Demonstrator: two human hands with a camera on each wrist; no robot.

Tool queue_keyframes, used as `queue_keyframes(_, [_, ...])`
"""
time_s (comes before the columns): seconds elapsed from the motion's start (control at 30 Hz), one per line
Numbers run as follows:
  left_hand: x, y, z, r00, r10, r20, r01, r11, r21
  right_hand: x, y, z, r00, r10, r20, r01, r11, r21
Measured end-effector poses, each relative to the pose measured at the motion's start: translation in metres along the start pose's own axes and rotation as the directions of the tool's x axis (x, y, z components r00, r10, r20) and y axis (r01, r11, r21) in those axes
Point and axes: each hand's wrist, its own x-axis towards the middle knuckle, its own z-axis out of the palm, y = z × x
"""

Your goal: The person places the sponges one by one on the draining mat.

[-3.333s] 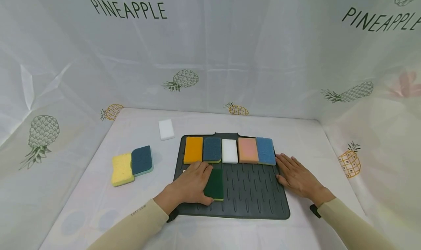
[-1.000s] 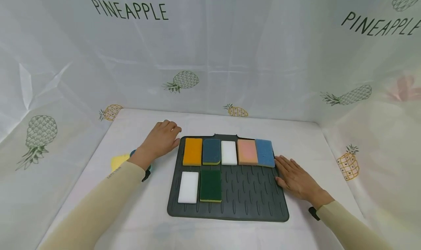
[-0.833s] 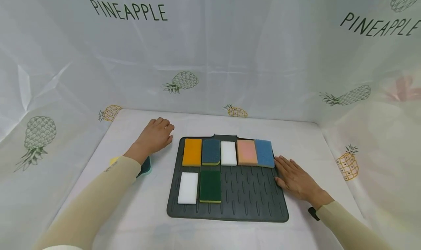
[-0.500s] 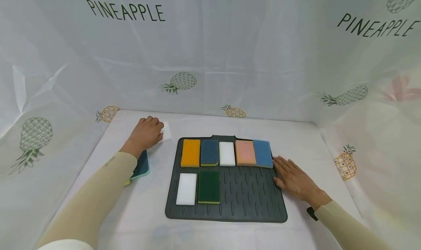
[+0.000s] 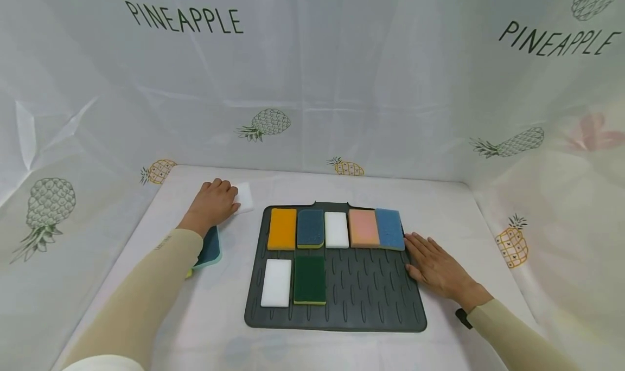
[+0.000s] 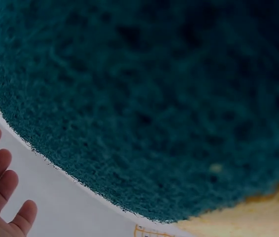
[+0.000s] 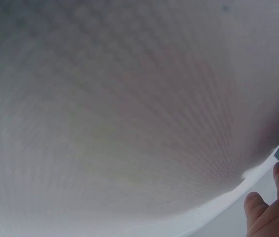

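Note:
My left hand [image 5: 209, 204] hovers at the far left of the table, beside a loose white sponge [image 5: 245, 197] that it partly covers. Its fingers are loosely bent, and nothing shows between the fingertips [image 6: 5, 185]. Under that wrist lies a dark teal scouring sponge [image 5: 210, 249], which fills most of the left wrist view. Only a corner of a yellow sponge [image 5: 189, 273] peeks out from behind the sleeve. My right hand [image 5: 437, 265] rests with straight fingers at the right edge of a dark ribbed mat [image 5: 371, 289], its fingertips by a blue sponge [image 5: 389, 229].
Along the mat's back row lie orange [image 5: 282, 229], dark blue [image 5: 310, 228], white [image 5: 337, 230] and pink [image 5: 363, 228] sponges besides the blue one. A white sponge [image 5: 276, 283] and a green scouring sponge [image 5: 310, 280] lie in the front row. Pineapple-printed sheeting [image 5: 390, 89] encloses the table.
My left hand has left the mat's front row, uncovering the white and green sponges there, and moved far left, past the loose white sponge. The right hand stays at the mat's edge.

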Motion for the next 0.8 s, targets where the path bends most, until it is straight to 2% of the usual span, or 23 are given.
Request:
queue_keyframes(0.27, [0.0012,0.0001,0.0077,0.998,-0.045,0.031,0.045,0.999,0.008,0.0002,-0.0009,-0.0009,1.0,0.004,0.006,-0.004,1.0,-0.009])
queue_keyframes(0.53, [-0.0034,0.0035,0.0031,0.995,-0.094,-0.015,0.094,0.995,-0.028,0.0004,-0.0015,-0.002,1.0,0.0,0.0,0.0,1.0,-0.003])
queue_keyframes(0.67, [-0.0057,0.0036,0.0022,0.993,-0.107,-0.044,0.105,0.994,-0.041,0.0005,-0.0003,-0.0005,1.0,0.002,0.007,-0.002,1.0,-0.009])
queue_keyframes(0.8, [-0.0058,0.004,0.0017,0.992,-0.114,-0.048,0.111,0.992,-0.06,0.0007,0.0004,0.0003,1.0,0.005,0.013,-0.005,1.0,-0.003])
